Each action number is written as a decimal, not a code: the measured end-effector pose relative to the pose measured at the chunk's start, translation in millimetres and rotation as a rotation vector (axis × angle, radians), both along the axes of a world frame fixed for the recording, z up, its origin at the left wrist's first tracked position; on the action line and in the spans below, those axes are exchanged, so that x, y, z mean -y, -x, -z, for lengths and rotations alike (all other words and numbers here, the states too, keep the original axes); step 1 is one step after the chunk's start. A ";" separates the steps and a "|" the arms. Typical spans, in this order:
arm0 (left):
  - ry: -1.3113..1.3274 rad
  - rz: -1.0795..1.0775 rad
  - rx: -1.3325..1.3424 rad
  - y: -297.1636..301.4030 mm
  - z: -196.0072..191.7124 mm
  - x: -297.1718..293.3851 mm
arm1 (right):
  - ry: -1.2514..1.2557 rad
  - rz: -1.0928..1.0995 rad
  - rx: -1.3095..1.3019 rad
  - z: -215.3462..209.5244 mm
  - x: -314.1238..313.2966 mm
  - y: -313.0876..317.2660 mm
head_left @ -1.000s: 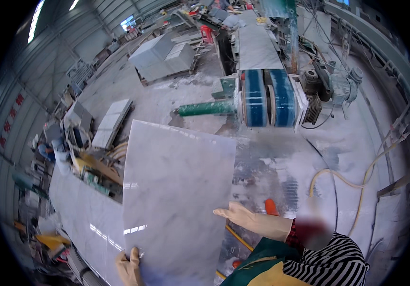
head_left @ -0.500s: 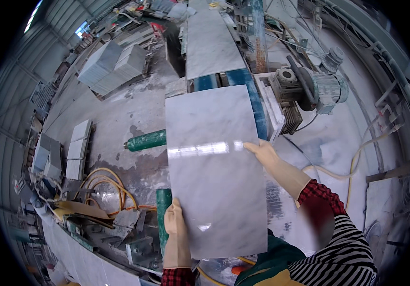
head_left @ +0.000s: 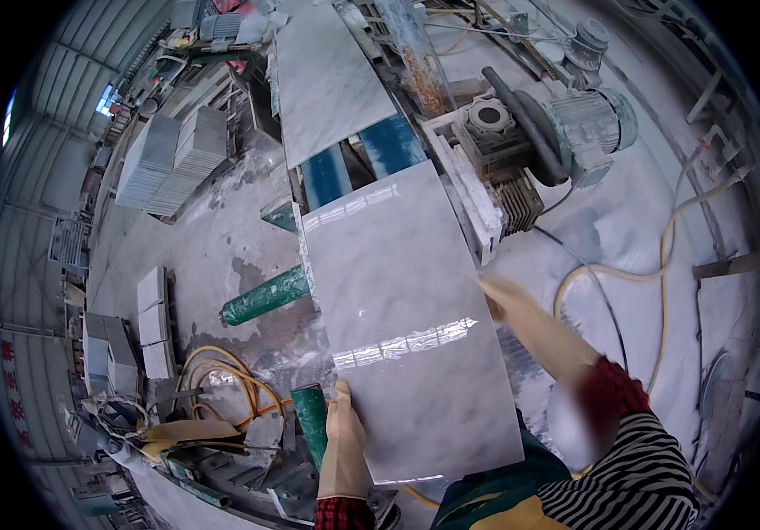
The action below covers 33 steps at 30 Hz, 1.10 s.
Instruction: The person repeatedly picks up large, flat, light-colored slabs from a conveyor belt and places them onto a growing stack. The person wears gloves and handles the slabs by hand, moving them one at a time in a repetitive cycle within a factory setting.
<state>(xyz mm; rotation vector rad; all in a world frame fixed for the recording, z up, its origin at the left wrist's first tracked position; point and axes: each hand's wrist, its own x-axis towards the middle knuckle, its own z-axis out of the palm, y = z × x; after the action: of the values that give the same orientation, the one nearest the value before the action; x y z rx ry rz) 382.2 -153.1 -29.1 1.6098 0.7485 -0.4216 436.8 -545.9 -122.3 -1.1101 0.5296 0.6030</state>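
The person is holding a large polished grey marble slab [head_left: 402,327] with both hands, well apart from each other, one on each long edge. The left hand [head_left: 343,442], in a pale glove, is gripping the slab's near left edge, thumb lying over the glossy top face. The right hand [head_left: 497,296] is pressing against the right edge about midway along; it is blurred, so how its fingers are wrapping the stone cannot be told. The slab is lying lengthwise away from the person, its far end reaching the blue rollers [head_left: 358,163] of the stone-working machine [head_left: 486,168], its near end sitting just in front of the person's green and yellow apron.

Beyond the rollers, a second pale slab [head_left: 327,79] is resting on the machine's bed, running toward the far side. To the right of it, a grey-green electric motor [head_left: 596,128] is sitting with a black belt guard beside it. A yellowish hose [head_left: 663,256] is curving over the dusty white floor on the right. On the left, a green cylinder [head_left: 265,296] is poking out from under the held slab, stacks of cut grey tiles [head_left: 168,159] are standing farther off, and coiled yellow hoses [head_left: 221,380] are lying near the left.
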 end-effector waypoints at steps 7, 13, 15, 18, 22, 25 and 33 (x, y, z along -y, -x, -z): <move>0.046 -0.089 0.014 0.8 12.7 -0.7 | -0.178 -0.057 -0.195 -94.8 -33.3 224.0; 0.098 -0.071 -0.144 -11.0 -21.3 10.3 | 0.612 -0.230 0.343 -64.8 -58.2 252.8; 0.243 -0.093 -0.116 5.5 -12.7 -8.9 | 0.664 -0.220 0.402 -67.1 -55.5 253.3; 0.121 -0.013 -0.232 79.2 26.4 -59.4 | 0.450 -0.060 0.078 -125.1 -53.0 221.3; 0.228 -0.249 -0.357 137.8 -38.7 -9.6 | 0.453 -0.017 -0.112 -128.2 -50.9 208.7; -0.037 -0.246 -0.129 148.4 -37.6 16.1 | 0.439 0.017 -0.068 -99.6 -49.9 214.6; -0.197 -0.346 0.048 100.3 -32.7 26.3 | 0.584 -0.058 -0.126 -163.4 -54.8 152.8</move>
<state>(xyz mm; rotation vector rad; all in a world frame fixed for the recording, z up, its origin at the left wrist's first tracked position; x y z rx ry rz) 281.8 -179.4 3.6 1.6244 1.0348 -0.0602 284.1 -491.1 41.1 -1.6484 0.8153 0.5857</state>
